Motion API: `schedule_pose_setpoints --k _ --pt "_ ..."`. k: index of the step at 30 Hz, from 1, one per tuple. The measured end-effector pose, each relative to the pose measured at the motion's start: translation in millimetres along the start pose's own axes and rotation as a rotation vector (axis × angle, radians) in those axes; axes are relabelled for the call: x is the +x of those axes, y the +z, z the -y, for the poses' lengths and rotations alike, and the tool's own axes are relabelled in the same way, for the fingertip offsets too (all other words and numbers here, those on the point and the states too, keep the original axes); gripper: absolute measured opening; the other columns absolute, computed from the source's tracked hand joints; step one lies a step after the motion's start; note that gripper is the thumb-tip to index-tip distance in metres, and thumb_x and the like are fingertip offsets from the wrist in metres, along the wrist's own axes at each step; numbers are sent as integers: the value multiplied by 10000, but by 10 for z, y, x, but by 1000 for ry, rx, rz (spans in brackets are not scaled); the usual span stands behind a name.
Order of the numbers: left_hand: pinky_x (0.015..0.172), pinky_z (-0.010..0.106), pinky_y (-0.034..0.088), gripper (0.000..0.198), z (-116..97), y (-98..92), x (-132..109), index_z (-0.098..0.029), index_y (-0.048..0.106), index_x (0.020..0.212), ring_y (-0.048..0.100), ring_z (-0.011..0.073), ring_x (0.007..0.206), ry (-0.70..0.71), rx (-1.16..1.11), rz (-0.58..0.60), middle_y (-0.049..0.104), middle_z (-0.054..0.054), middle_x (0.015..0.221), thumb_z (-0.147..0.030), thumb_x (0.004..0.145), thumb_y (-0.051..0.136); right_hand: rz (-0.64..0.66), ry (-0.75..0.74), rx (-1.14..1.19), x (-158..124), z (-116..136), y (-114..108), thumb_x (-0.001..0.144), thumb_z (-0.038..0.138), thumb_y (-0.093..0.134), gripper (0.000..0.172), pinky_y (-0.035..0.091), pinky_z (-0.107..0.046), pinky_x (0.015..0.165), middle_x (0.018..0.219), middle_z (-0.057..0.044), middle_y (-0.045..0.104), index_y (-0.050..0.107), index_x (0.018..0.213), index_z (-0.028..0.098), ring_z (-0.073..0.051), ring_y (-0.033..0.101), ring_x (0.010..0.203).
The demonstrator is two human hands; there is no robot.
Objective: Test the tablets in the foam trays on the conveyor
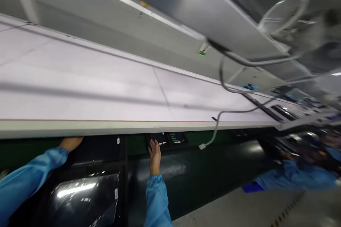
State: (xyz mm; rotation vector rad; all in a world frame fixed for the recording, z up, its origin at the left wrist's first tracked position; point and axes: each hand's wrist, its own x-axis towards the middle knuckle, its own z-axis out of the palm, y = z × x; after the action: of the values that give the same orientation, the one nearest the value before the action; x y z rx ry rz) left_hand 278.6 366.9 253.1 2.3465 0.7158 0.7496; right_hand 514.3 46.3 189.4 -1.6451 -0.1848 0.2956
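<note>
My left hand (71, 143) reaches under the front edge of the white shelf, beside a dark flat panel (98, 149) with a small white label. Its fingers are hidden, so I cannot tell whether it grips the panel. My right hand (155, 156) is raised, fingers stretched out, at the near edge of a small dark flat piece (160, 139) with white labels; I cannot tell whether it touches. A similar piece with green marks (177, 137) lies just right of it. Nearer to me, a glossy black panel (82, 200), apparently film-covered, lies in a black tray (123, 184).
The white shelf (106, 101) runs across above my hands, its front edge low over them. A grey cable (218, 115) hangs over that edge, ending in a white plug (202, 146). A dark green surface (191, 173) extends right. Another person's blue sleeve (295, 175) is blurred at right.
</note>
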Motion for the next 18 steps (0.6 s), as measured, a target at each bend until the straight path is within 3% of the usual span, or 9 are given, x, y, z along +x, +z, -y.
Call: schedule_pose_setpoints --k 2,4,6,9,11,14,18 --pt "1132 592 410 452 209 49 -209 -178 532 1356 460 344 1360 -72 31 -3 483 124 1460 -403 972 608 114 22 0 -444 -8 259 913 712 359 760 528 -458 984 1298 -195 688 562 1372 142 -291 643 1249" --pt "1105 568 442 422 377 133 -297 -186 559 1319 519 303 1302 -137 45 4 530 124 1404 -400 963 629 226 -19 -56 -911 38 539 945 614 443 589 494 -442 1048 1285 -153 702 627 1298 179 -271 641 1245" --pt "1075 547 471 400 515 201 -318 -178 579 1288 557 286 1247 -177 41 9 560 120 1363 -400 960 635 361 -180 -202 -1343 107 827 994 481 450 427 444 -441 1118 1312 -122 685 673 1236 208 -250 611 1278" --pt "1086 559 454 417 678 182 -430 -171 567 1303 549 289 1255 -207 23 -24 553 122 1373 -412 967 620 605 -461 -464 -1832 163 1234 988 285 499 305 388 -466 1182 1437 -115 594 696 1212 222 -247 458 1429" --pt "1120 584 411 431 754 78 -643 -165 562 1308 518 301 1301 -225 9 -60 554 127 1374 -435 974 599 778 -579 -629 -2024 143 1474 945 220 568 317 353 -514 1204 1551 -119 482 687 1238 209 -274 326 1513" --pt "1167 591 354 463 817 -154 -1147 -152 577 1285 458 309 1373 -255 -18 -112 579 134 1348 -510 1001 500 965 -656 -841 -2144 60 1780 928 262 628 406 259 -607 1222 1667 -115 278 633 1327 185 -323 179 1564" --pt "1188 540 364 573 783 -478 -1939 -172 591 1267 469 301 1362 -337 -60 -184 603 126 1332 -615 1006 337 1007 -676 -975 -2172 -25 2047 945 365 631 454 164 -675 1216 1690 -130 187 592 1356 175 -338 125 1573"
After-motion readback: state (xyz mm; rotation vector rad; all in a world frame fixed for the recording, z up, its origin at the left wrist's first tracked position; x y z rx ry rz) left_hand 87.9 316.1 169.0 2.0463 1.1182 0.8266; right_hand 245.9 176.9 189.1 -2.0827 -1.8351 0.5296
